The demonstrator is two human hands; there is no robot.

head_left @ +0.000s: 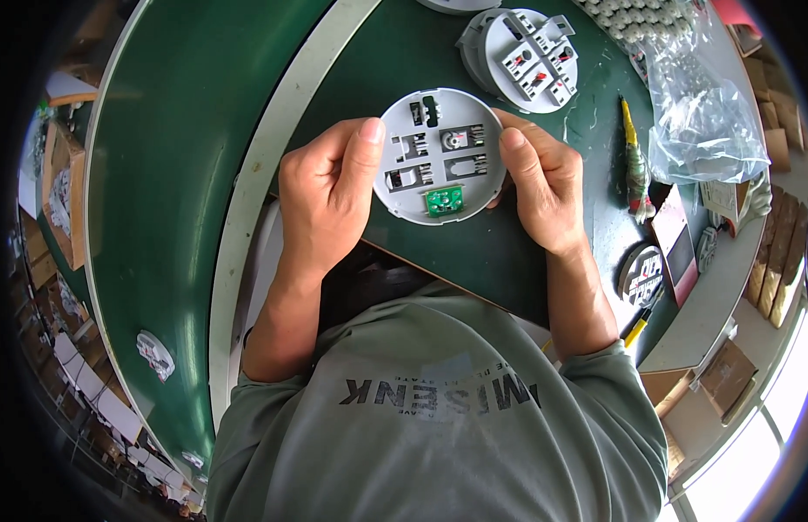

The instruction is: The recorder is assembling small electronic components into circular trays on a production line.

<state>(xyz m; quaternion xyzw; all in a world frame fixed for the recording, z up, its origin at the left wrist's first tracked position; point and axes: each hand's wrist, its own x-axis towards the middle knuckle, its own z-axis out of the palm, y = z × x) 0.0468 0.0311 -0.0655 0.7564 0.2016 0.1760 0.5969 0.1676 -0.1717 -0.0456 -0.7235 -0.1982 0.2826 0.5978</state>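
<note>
Between both hands I hold a round light-grey plastic housing [432, 170], its inner face turned up. A small green circuit board [445, 201] sits at its near edge, and metal contacts and slots fill the middle. My left hand [330, 178] grips the left rim, thumb on top. My right hand [543, 178] grips the right rim the same way, its fingers partly hidden beneath. Just beyond, a stack of similar grey round housings [530, 65] lies on the green table [404, 52], the top one carrying small red and black parts.
To the right lie a yellow-tipped tool with a wrapped handle [637, 165], a dark round part [641, 273] and a yellow-handled tool [637, 329]. A clear plastic bag [704, 113] stands at the far right. On the left, a green conveyor belt [173, 174] carries a white part [154, 355].
</note>
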